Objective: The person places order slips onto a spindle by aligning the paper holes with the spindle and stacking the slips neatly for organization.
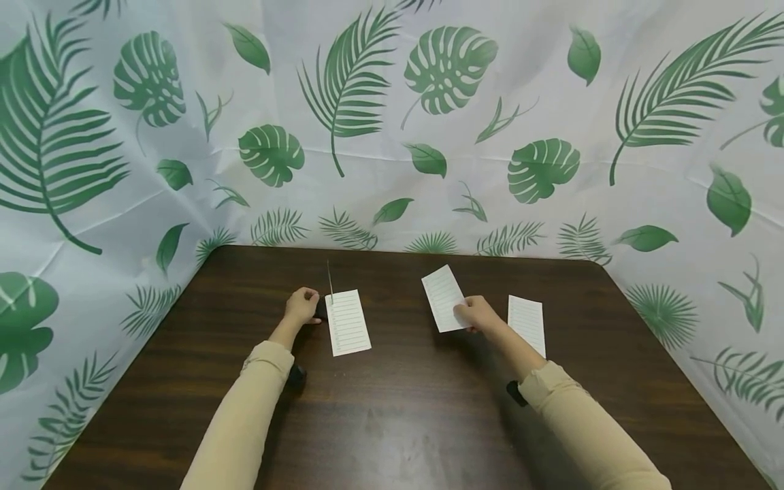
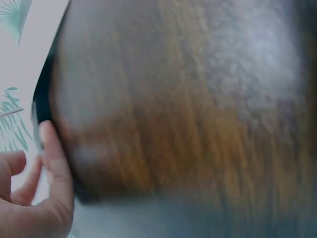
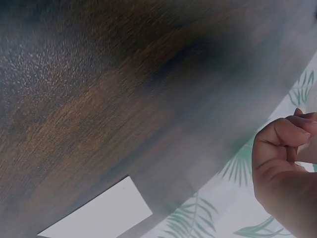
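In the head view, my left hand (image 1: 302, 306) holds the edge of a small dark base (image 1: 321, 308) between thumb and fingers. A thin upright spike (image 1: 330, 282) rises through the upper left of a white lined card (image 1: 349, 323) at that base, like a receipt spike. The left wrist view shows the fingers (image 2: 55, 166) against the black base (image 2: 43, 94). My right hand (image 1: 479, 314) pinches a second lined card (image 1: 444, 298) by its lower right corner, raised above the table. In the right wrist view, the right hand (image 3: 282, 158) has curled fingers, with its card mostly out of frame.
Another lined card (image 1: 527, 322) lies on the dark wooden table (image 1: 392, 401) to the right, partly behind my right forearm. It also appears as a white card (image 3: 106, 210) in the right wrist view. A leaf-patterned white cloth (image 1: 367, 190) hangs behind the table.
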`<state>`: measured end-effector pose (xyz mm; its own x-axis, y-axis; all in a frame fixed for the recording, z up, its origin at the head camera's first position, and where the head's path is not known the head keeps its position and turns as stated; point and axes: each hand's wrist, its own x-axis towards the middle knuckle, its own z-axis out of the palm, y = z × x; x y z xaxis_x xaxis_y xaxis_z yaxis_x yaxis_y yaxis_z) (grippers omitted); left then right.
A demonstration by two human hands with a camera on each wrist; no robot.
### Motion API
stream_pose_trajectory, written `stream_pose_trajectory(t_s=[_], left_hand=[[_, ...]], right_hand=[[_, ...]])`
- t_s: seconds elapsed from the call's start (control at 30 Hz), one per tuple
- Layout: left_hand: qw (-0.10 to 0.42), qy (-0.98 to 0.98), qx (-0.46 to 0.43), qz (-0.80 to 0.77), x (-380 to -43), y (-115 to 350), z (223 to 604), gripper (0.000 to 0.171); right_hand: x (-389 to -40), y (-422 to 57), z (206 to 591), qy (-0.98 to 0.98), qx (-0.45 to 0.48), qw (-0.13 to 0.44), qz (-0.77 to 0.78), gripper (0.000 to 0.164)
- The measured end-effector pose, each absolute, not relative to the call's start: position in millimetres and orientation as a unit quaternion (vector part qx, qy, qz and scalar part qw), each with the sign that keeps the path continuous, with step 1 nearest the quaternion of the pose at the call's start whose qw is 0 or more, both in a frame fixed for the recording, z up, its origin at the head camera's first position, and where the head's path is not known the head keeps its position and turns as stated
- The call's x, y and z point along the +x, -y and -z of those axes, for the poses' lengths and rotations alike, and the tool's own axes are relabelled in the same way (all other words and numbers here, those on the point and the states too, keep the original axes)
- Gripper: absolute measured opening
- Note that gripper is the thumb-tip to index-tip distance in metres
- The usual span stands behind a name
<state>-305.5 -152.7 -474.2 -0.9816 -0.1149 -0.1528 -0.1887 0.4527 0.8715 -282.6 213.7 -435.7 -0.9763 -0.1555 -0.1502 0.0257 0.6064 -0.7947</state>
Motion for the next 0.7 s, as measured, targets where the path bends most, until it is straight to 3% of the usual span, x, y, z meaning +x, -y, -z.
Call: stream_pose_trajectory(t_s=[0.17,0.7], left_hand=[[0.022,-0.856,-0.121,-0.502,-295,156,463,0.029],[-0.028,-0.861,-0.06,-0.505,-263,147,425,0.026]], right_hand=[[-275,-209,432,-0.879,-0.029,0.115,0.461,0.029],[-252,-202,418,-0.844,-0.026,0.121,0.522,0.035]])
